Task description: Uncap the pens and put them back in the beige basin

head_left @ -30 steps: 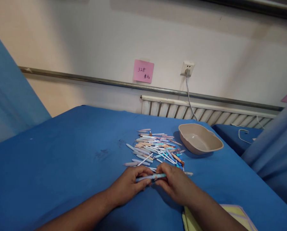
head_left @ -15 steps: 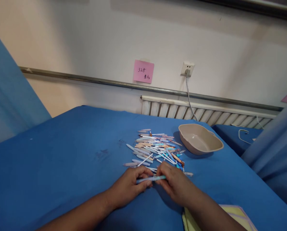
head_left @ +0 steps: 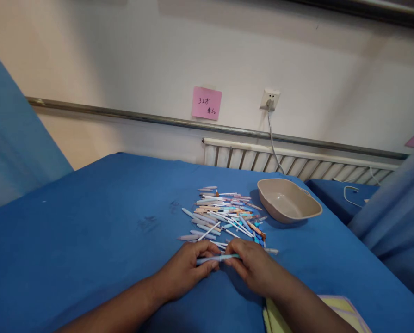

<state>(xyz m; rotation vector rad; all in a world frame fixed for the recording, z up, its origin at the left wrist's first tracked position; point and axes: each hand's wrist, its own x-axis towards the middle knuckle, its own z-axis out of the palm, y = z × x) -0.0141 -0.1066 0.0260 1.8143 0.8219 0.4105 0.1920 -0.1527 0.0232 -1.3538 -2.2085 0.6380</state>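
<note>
- Slipping of the slender pastel pen (head_left: 220, 258), lilac-blue toward the left and pale green toward the right, was judged the likeliest mishap; it was held by fingers and thumbs alone, so a loosened pinch could let it drop onto the blue cloth-covered surface (head_left: 106, 231).
- Cracking or bending near the middle of the pen was also considered possible, should its two ends be twisted or pressed unevenly; whether the barrel was made in one part or two could not be told.
- The loose pile of slim white, pastel, orange and blue pens and sticks (head_left: 224, 215) was spread just beyond the fingers, and could be scattered if either hand were pushed forward.
- The left hand (head_left: 188, 266) was nearly closed, its fingers curled above and its thumb set below, with the lilac-blue part of the pen gripped between them.
- The right hand (head_left: 251, 268) was likewise curled nearly closed, and the pale green end was pinched by its fingers and thumb.
- The pen was held almost level between the two hands, on the near side of the pile.
- The beige, smooth-walled basin (head_left: 283, 201) was placed beyond the right hand, well apart from it; the folded yellow cloth with a lilac edge (head_left: 340, 305) was partly hidden by the right forearm.
</note>
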